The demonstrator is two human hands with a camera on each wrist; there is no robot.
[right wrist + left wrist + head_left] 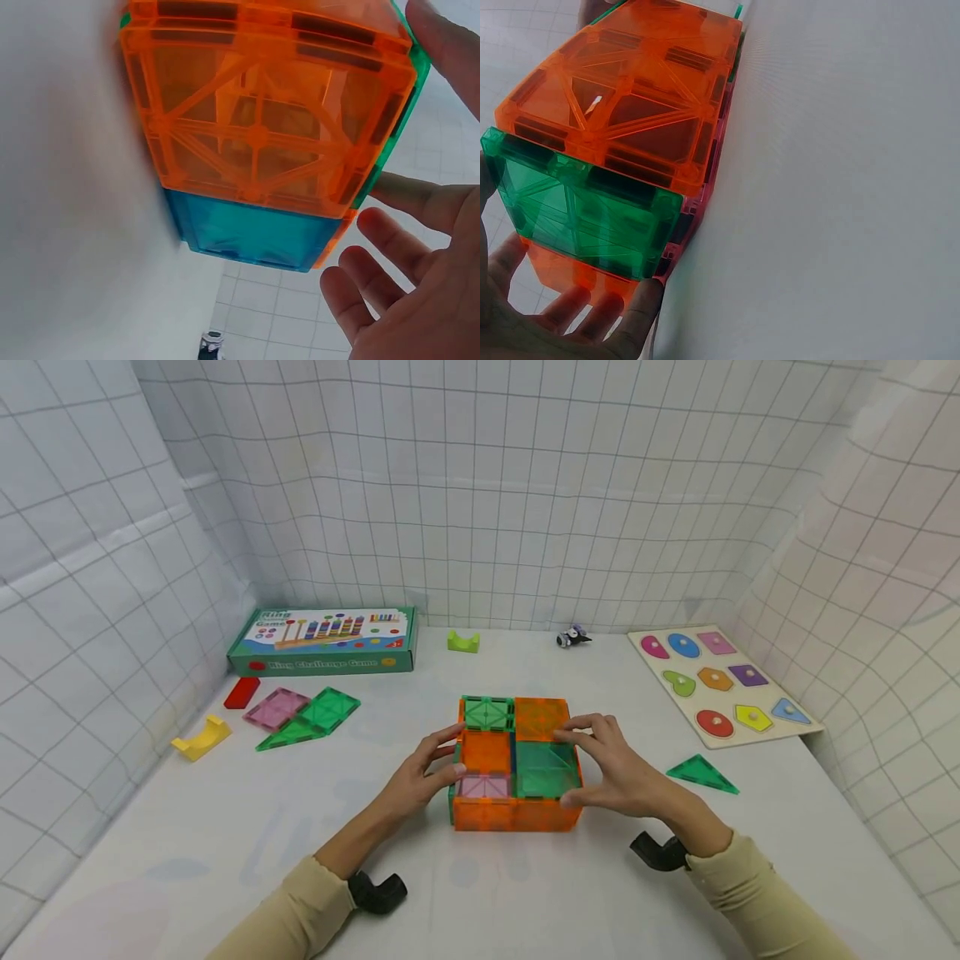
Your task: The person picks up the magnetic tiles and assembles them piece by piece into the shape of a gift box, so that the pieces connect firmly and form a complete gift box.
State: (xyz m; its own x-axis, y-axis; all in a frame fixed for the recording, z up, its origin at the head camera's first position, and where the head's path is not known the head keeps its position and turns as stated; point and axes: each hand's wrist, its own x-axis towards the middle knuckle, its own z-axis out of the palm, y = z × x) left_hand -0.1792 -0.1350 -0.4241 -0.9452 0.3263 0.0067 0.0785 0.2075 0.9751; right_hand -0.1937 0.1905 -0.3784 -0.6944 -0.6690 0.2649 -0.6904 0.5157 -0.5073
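A low box of translucent magnetic tiles (pixel 484 816) stands on the table, with orange front walls and a green left wall (pixel 585 217). Curved along its left side, my left hand (pixel 420 774) holds the box, thumb at the top edge and fingers towards the far corner. My right hand (pixel 621 770) pinches a green square tile (pixel 546 771) across the box's near right top, between thumb and fingertips. An orange tile (pixel 542 718) covers the far right top and a green one (pixel 487 714) shows far left. Orange and pink show in the near left part.
Loose pink (pixel 277 708) and green tiles (pixel 330 710) lie left, beside a red block (pixel 242 692) and yellow arch (pixel 202 738). A ring game box (pixel 322 643) stands behind. At right are a green triangle tile (pixel 703 773) and shape puzzle board (pixel 693 710).
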